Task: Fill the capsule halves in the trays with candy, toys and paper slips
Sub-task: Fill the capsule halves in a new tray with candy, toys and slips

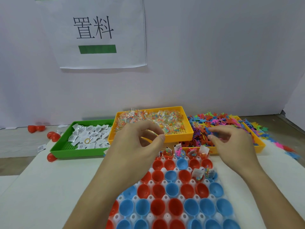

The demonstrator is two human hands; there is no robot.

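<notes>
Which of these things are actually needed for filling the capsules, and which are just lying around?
In use: capsule halves in the white tray; paper slips in the green tray; candy packets; toy figures.

Lying about: loose red halves; wall sign; stray slip.

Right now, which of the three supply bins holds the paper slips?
The green bin, far left. It holds the white paper slips; the two orange bins beside it hold candy packets and coloured toys.
</notes>
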